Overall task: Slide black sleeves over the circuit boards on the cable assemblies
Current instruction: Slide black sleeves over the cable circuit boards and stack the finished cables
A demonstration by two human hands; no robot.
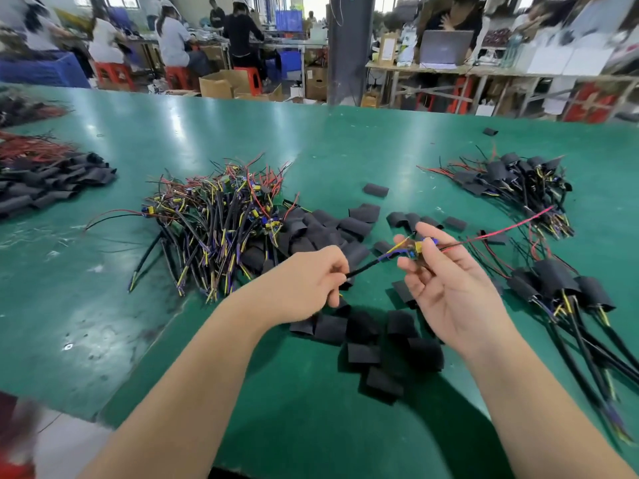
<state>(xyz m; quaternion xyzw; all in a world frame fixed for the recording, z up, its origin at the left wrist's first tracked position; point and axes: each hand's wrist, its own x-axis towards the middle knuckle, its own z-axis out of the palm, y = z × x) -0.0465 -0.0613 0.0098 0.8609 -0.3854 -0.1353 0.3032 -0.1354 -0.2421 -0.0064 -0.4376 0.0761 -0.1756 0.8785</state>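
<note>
At the centre of a green workbench (173, 133), a person's two bare hands hold a single cable assembly just above the surface. The left hand (311, 281), in the middle of the frame, has its fingers curled and pinches the black cable (363, 269) near its lower end. The right hand (446, 292), palm turned up, clamps the small circuit board (420, 247) between thumb and forefinger, its other fingers loosely spread and gripping nothing. The board is uncovered, its yellow and blue parts in view, and a red wire (511, 228) trails from it toward the right of the frame. Loose black sleeves (332, 328) lie scattered flat on the table beneath and beyond the hands. Left of centre sits a tangled heap of bare cable assemblies (224, 219), boards uppermost and cable ends fanning toward the lower left. At the right edge a cluster of sleeved assemblies (553, 281) rests with its cables running to the lower right corner, and a second sleeved cluster (498, 174) lies in the upper right of the table. At the far left edge is a stack of sleeves (52, 184), with a bundle of red wires (31, 148) just behind it. Across the top of the frame, blurred, other workers (173, 39) sit at benches on red stools (110, 74) among cardboard boxes (221, 84), and a laptop (446, 46) stands open on a bench at upper right.
</note>
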